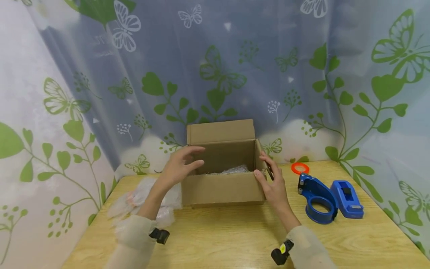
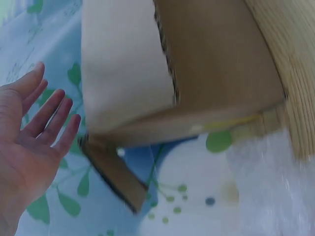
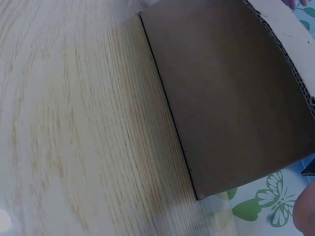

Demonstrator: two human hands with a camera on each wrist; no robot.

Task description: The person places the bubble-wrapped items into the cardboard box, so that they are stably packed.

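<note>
An open cardboard box (image 1: pixel 223 189) stands on the table, its back flap (image 1: pixel 221 131) raised. Clear bubble wrap (image 1: pixel 236 170) shows inside, over the front edge. At the box's left side is my left hand (image 1: pixel 176 167), thumb and fingers spread apart with nothing between them. In the left wrist view this hand (image 2: pixel 34 142) is beside a pale flap (image 2: pixel 123 59), and a side flap (image 2: pixel 118 177) hangs outward. My right hand (image 1: pixel 276 186) grips the box at its right side, thumb by the front corner. Only a fingertip (image 3: pixel 306 209) of it shows in the right wrist view.
Crumpled clear plastic wrap (image 1: pixel 144 194) lies left of the box. To the right are a blue tape dispenser (image 1: pixel 320 216), a second blue device (image 1: pixel 347 200) and an orange ring (image 1: pixel 300 168). A patterned curtain (image 1: pixel 255 89) hangs behind the wooden table (image 1: pixel 215 235).
</note>
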